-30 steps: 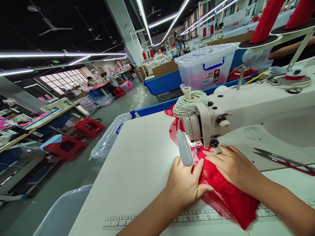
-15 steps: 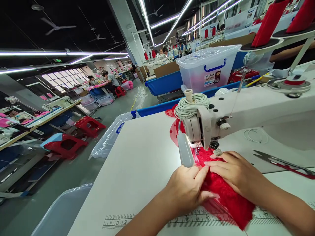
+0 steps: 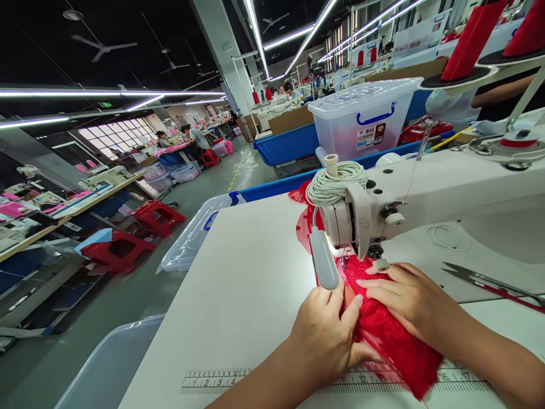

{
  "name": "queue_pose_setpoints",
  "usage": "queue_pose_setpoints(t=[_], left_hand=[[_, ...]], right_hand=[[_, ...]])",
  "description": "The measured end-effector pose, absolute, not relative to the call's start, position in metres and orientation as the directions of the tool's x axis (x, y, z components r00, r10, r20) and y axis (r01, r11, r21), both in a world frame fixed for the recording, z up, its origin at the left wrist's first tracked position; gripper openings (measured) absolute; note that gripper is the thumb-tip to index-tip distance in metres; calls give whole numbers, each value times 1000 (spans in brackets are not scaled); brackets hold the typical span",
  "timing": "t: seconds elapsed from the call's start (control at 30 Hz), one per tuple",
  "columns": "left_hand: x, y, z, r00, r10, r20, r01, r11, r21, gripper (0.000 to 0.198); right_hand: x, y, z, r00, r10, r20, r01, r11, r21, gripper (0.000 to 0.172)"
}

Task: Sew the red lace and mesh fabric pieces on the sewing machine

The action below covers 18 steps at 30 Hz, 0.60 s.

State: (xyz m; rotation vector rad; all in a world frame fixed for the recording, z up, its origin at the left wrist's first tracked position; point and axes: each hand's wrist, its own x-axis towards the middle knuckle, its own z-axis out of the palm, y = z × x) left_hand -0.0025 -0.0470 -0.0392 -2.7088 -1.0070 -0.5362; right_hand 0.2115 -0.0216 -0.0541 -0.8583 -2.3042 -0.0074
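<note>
A piece of red lace fabric [image 3: 389, 335] runs from under the sewing machine [image 3: 340, 218] needle area down toward the table's front edge. My left hand [image 3: 326, 329] is closed on the left edge of this fabric, thumb and forefinger bent together just below the grey lamp [image 3: 324, 258]. Part of its fingertips is hidden behind that lamp. On the fabric's right side lies my right hand [image 3: 413, 301], fingers stretched out flat over the lace. Its fingertips come close to the left thumb. More red sheer fabric [image 3: 304, 227] shows behind the machine head.
Scissors [image 3: 489, 281] lie right of my right hand, near a loop of pale cord [image 3: 448, 237]. A printed ruler [image 3: 221, 381] runs along the table front. Beyond the table stand a clear lidded box [image 3: 349, 122] and red stools [image 3: 114, 250]. Red thread cones [image 3: 472, 42] rise at upper right.
The view has shifted slightly. My left hand's fingers have rearranged on the fabric edge, with the thumb now higher and the forefinger nearer the lamp. My right hand stays on the lace.
</note>
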Motion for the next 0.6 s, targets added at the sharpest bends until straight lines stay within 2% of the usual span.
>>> queue_pose_setpoints(t=[0.17,0.37,0.6], left_hand=[[-2,-46,-43,678,601,423,690,-718,-85,87],[-3,-40,-41,662,579,475,692,-715,-93,84],[-7,-34,-43,684,582,441,694,-705,-147,82]], right_hand=[[212,-19,-56,-563,586,583,607,772,-188,31],[214,-15,-60,-591,578,562,619,772,-143,37],[214,-10,-61,-610,585,534,618,773,-140,34]])
